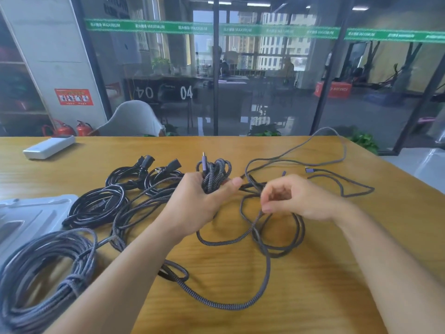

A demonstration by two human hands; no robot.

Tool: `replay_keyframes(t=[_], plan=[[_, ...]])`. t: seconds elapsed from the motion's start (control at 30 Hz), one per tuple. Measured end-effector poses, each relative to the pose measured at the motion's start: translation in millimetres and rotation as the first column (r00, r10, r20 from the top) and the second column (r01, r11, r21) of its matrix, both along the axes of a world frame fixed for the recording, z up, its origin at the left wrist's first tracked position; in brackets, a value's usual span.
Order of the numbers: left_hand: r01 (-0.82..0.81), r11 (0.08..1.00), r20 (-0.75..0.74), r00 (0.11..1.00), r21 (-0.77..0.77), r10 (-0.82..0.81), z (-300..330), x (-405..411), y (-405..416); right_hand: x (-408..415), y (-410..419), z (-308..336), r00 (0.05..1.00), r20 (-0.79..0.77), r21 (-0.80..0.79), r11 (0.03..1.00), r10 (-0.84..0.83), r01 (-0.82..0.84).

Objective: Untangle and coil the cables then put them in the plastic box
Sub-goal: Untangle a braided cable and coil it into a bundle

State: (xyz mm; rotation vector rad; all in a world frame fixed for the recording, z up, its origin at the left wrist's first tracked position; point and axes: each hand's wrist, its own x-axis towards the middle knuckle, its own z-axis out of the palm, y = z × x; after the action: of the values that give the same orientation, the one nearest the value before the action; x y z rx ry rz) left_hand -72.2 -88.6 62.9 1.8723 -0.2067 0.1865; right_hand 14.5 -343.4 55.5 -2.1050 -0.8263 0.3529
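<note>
Your left hand [199, 203] is curled around a small bundle of braided grey cable [214, 173], thumb stretched out to the right, with a plug end sticking up above the loops. Your right hand [296, 197] sits just to the right of it, fingers bent inward and fingertips pinching a thin grey strand [258, 219] that runs down from the hand into the loose tangle [272, 237] on the wooden table [313, 297]. That tangle sprawls across the table's middle and right side, with one long strand reaching toward the far edge and another loop lying out to the right. To the left of your held bundle lie several black power cords [127, 175], already wound into coils, with their plugs pointing away from you. A large coil of grey braided cable [45, 268], wrapped at one spot with its own strand, rests at the near left corner. The plastic box [31, 213] sits at the left edge, just beyond that large coil and beside the black coils; part of it is cut off by the frame. A white rectangular device [49, 146] lies at the far left of the table.
</note>
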Motion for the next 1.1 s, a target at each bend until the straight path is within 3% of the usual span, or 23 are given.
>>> replay_keyframes(t=[0.13, 0.27, 0.37, 0.5, 0.63, 0.8, 0.97, 1.1], plan=[[0.039, 0.996, -0.017, 0.999, 0.080, -0.038, -4.3, 0.6, -6.8, -5.3, 24.6, -8.1, 0.952, 0.239, 0.209, 0.968, -0.190, 0.140], [0.078, 0.994, -0.039, 0.996, 0.080, -0.075, -10.6, 1.4, -16.5, -8.9, 41.8, -11.0, 0.945, 0.260, 0.337, 0.936, -0.198, 0.103], [0.055, 0.993, -0.016, 0.998, 0.103, -0.054, -11.4, 3.8, -13.9, -5.6, 40.0, -17.2, 0.944, 0.271, 0.302, 0.948, -0.187, 0.101], [-0.077, 0.996, 0.044, 0.996, -0.043, 0.079, -2.1, 5.8, -2.8, 6.2, 21.0, -20.5, 0.902, 0.365, 0.151, 0.970, -0.232, 0.189], [-0.190, 0.965, 0.105, 0.972, -0.180, 0.211, 6.6, 3.9, 8.7, 25.3, -3.5, -27.9, 0.866, 0.364, 0.129, 0.940, -0.342, 0.316], [-0.286, 0.926, 0.150, 0.933, -0.245, 0.328, 8.9, 3.9, 12.9, 35.7, -10.6, -32.1, 0.859, 0.374, 0.121, 0.937, -0.349, 0.329], [-0.271, 0.923, 0.111, 0.944, -0.274, 0.310, 5.2, 8.3, 11.8, 35.5, -1.7, -32.0, 0.773, 0.579, 0.028, 0.953, -0.260, 0.300], [-0.217, 0.939, 0.087, 0.965, -0.268, 0.248, -1.2, 11.1, 3.3, 26.0, 12.8, -25.2, 0.705, 0.669, 0.056, 0.961, -0.236, 0.269]])
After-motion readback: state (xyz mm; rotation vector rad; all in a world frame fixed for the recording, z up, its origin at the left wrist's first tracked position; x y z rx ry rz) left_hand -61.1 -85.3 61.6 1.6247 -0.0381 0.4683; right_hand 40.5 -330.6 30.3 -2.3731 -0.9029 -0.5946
